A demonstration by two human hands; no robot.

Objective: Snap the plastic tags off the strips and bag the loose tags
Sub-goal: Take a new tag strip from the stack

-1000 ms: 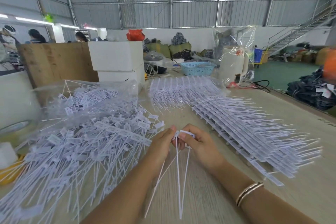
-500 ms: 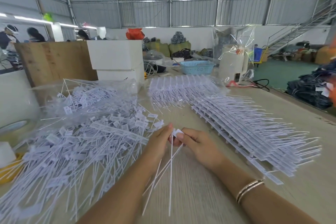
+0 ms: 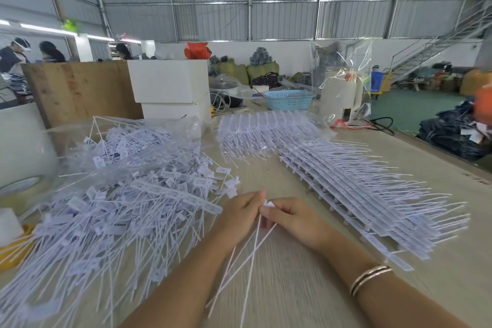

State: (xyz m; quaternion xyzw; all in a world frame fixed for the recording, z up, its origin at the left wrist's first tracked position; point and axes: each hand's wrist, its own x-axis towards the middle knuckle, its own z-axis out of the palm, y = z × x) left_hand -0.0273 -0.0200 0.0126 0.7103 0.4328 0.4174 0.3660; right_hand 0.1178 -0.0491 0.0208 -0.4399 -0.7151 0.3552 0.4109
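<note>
A: Where do the tags sit?

B: Pinched between both hands, above the bench's near edge. The left hand and right hand meet fingertip to fingertip on the heads; the thin tails run toward the person.

A: And the drop?

B: The loose pile lies to the left, nearer the left hand; the uncut strips lie right.
</note>
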